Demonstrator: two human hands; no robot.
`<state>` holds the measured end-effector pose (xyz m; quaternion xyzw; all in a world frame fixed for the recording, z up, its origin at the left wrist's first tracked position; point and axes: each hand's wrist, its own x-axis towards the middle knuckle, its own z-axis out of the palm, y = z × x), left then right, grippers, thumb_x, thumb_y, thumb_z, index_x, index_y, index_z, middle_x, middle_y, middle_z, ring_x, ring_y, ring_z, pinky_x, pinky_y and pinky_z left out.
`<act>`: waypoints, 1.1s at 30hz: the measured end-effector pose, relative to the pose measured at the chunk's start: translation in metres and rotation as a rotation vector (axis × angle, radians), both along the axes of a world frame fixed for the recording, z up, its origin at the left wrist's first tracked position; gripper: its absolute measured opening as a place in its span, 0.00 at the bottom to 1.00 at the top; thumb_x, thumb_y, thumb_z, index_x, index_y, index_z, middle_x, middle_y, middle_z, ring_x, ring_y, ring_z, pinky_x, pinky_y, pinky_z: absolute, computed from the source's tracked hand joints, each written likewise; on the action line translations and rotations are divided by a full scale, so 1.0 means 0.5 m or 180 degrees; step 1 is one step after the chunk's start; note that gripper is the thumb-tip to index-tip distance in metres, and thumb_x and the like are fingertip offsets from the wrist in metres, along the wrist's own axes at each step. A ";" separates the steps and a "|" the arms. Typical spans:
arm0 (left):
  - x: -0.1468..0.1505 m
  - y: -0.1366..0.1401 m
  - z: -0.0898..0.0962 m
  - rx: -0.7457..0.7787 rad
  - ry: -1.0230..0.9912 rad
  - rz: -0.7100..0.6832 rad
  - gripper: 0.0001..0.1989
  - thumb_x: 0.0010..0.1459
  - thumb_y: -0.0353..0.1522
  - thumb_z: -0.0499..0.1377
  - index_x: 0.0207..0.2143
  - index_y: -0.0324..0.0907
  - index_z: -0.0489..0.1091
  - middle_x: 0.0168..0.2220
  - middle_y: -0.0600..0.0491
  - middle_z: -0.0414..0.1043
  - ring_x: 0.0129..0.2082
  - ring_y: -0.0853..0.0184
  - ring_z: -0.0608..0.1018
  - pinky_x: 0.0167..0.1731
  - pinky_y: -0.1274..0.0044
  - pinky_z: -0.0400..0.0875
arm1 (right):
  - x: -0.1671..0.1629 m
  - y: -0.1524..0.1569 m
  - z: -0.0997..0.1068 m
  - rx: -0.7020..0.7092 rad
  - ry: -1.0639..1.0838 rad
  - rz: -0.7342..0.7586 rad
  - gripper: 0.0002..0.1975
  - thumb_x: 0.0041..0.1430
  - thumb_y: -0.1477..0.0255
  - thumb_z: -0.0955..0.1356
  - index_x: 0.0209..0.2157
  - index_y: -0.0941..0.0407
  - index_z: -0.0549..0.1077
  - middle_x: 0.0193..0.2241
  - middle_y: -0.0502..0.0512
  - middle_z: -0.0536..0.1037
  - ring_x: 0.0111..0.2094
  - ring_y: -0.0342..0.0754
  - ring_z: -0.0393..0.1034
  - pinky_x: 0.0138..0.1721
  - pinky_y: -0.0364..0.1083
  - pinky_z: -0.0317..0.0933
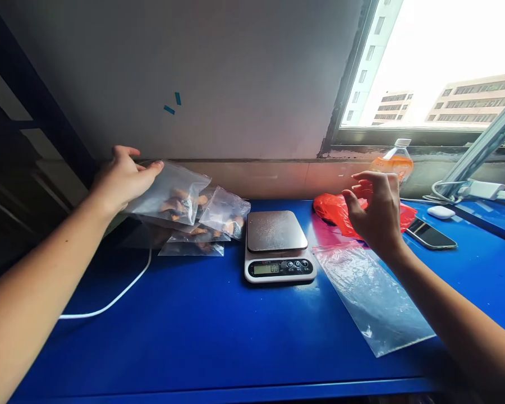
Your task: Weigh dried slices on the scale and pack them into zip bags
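Note:
My left hand is over a clear plastic bag with brown pieces inside. Thumb and forefinger are apart, and the other fingers are partly hidden behind the hand. That bag lies on a pile of similar clear bags holding brown pieces I cannot identify. To the right of the pile stands a digital kitchen scale, its plate bare and its display showing zeros. My right hand hovers in front of a red plastic bag, fingers curved and apart from the thumb, holding nothing. Below it lies a flat clear bag.
A bottle with orange liquid stands by the window. On the right of the blue table lie a phone, a white earbud case and a white charger. A white cable curves across the left side.

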<state>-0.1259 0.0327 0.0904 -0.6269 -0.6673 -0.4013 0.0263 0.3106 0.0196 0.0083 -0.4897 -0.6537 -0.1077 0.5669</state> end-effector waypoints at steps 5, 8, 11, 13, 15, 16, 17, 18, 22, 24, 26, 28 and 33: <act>0.075 -0.029 -0.020 0.0051 0.1229 0.0411 0.34 0.62 0.51 0.52 0.62 0.38 0.57 0.61 0.42 0.61 0.63 0.43 0.58 0.61 0.55 0.53 | 0.041 0.042 -0.015 0.0055 -0.0063 -0.0385 0.17 0.56 0.78 0.65 0.49 0.55 0.67 0.44 0.60 0.64 0.36 0.50 0.71 0.49 0.56 0.66; 0.113 -0.044 -0.056 -0.0857 0.1555 -0.0013 0.32 0.65 0.52 0.46 0.60 0.40 0.62 0.64 0.36 0.58 0.62 0.38 0.61 0.58 0.48 0.56 | 0.057 0.053 -0.019 -0.0056 -0.0047 -0.0422 0.19 0.56 0.79 0.64 0.51 0.56 0.67 0.45 0.61 0.62 0.33 0.48 0.69 0.49 0.55 0.66; 0.121 -0.039 -0.086 -0.1180 0.1508 -0.0171 0.37 0.67 0.52 0.40 0.66 0.34 0.52 0.66 0.30 0.53 0.64 0.36 0.60 0.57 0.47 0.56 | 0.055 0.050 -0.018 -0.0160 -0.0020 -0.0426 0.19 0.56 0.79 0.64 0.51 0.56 0.68 0.45 0.62 0.62 0.33 0.48 0.68 0.48 0.56 0.66; 0.116 -0.034 -0.098 -0.1180 0.1539 -0.0130 0.41 0.67 0.52 0.39 0.69 0.29 0.44 0.66 0.26 0.51 0.65 0.35 0.57 0.59 0.47 0.52 | 0.045 0.041 -0.011 -0.0147 -0.0006 -0.0474 0.17 0.57 0.79 0.63 0.48 0.57 0.70 0.43 0.62 0.62 0.35 0.50 0.68 0.48 0.56 0.66; 0.109 -0.033 -0.105 -0.1197 0.1553 -0.0063 0.43 0.66 0.53 0.39 0.69 0.25 0.41 0.67 0.24 0.49 0.67 0.37 0.54 0.61 0.46 0.48 | 0.036 0.028 0.002 -0.0102 0.0000 -0.0564 0.12 0.58 0.78 0.64 0.44 0.56 0.71 0.40 0.61 0.65 0.37 0.51 0.68 0.45 0.55 0.66; 0.105 -0.034 -0.108 -0.1218 0.1550 -0.0043 0.43 0.66 0.53 0.39 0.69 0.27 0.43 0.68 0.25 0.48 0.68 0.38 0.52 0.62 0.46 0.45 | 0.034 0.022 0.009 -0.0090 0.0003 -0.0599 0.10 0.58 0.76 0.64 0.41 0.55 0.72 0.38 0.60 0.67 0.36 0.51 0.68 0.42 0.53 0.66; 0.101 -0.036 -0.109 -0.1249 0.1546 -0.0054 0.41 0.66 0.53 0.39 0.69 0.30 0.45 0.69 0.28 0.47 0.69 0.40 0.50 0.62 0.44 0.42 | 0.036 0.015 0.016 -0.0102 0.0017 -0.0603 0.08 0.58 0.75 0.64 0.39 0.55 0.72 0.36 0.59 0.69 0.34 0.51 0.68 0.38 0.51 0.66; 0.096 -0.038 -0.111 -0.1274 0.1542 -0.0066 0.39 0.66 0.53 0.40 0.68 0.34 0.48 0.69 0.32 0.47 0.70 0.41 0.49 0.61 0.42 0.40 | 0.042 0.009 0.023 -0.0139 0.0047 -0.0585 0.06 0.58 0.74 0.64 0.37 0.54 0.72 0.32 0.57 0.70 0.32 0.49 0.67 0.34 0.50 0.65; 0.087 -0.057 -0.113 -0.0600 0.1540 0.0067 0.34 0.66 0.49 0.44 0.66 0.37 0.53 0.68 0.35 0.53 0.70 0.43 0.48 0.64 0.49 0.44 | 0.104 -0.004 0.039 -0.0594 0.0370 -0.0518 0.01 0.53 0.72 0.67 0.30 0.54 0.69 0.20 0.47 0.66 0.19 0.43 0.59 0.24 0.45 0.57; 0.093 -0.071 -0.112 0.0205 0.1551 0.0027 0.33 0.65 0.47 0.49 0.66 0.37 0.56 0.65 0.37 0.60 0.70 0.47 0.50 0.67 0.58 0.47 | 0.144 -0.005 0.042 -0.1309 0.0297 -0.0410 0.02 0.52 0.71 0.67 0.29 0.54 0.68 0.16 0.44 0.64 0.17 0.41 0.55 0.21 0.44 0.52; 0.107 -0.086 -0.110 0.0766 0.1577 -0.0238 0.31 0.63 0.43 0.54 0.66 0.44 0.56 0.62 0.42 0.64 0.69 0.48 0.53 0.67 0.59 0.48 | 0.179 -0.003 0.040 -0.2140 -0.0072 -0.0158 0.04 0.52 0.69 0.68 0.27 0.54 0.70 0.16 0.46 0.66 0.18 0.42 0.57 0.21 0.43 0.50; 0.126 -0.099 -0.108 0.0953 0.1543 -0.0541 0.31 0.62 0.40 0.56 0.67 0.53 0.53 0.60 0.45 0.65 0.68 0.47 0.56 0.66 0.57 0.50 | 0.201 0.004 0.032 -0.2567 -0.0464 0.0021 0.07 0.54 0.67 0.68 0.26 0.55 0.71 0.18 0.48 0.70 0.20 0.43 0.61 0.22 0.43 0.52; 0.156 -0.111 -0.114 0.0695 0.1452 -0.1188 0.38 0.59 0.34 0.58 0.66 0.70 0.46 0.52 0.49 0.69 0.61 0.43 0.65 0.61 0.53 0.57 | 0.195 0.037 -0.016 -0.2455 -0.0909 -0.0021 0.08 0.55 0.76 0.64 0.32 0.55 0.76 0.28 0.54 0.78 0.29 0.48 0.70 0.29 0.45 0.60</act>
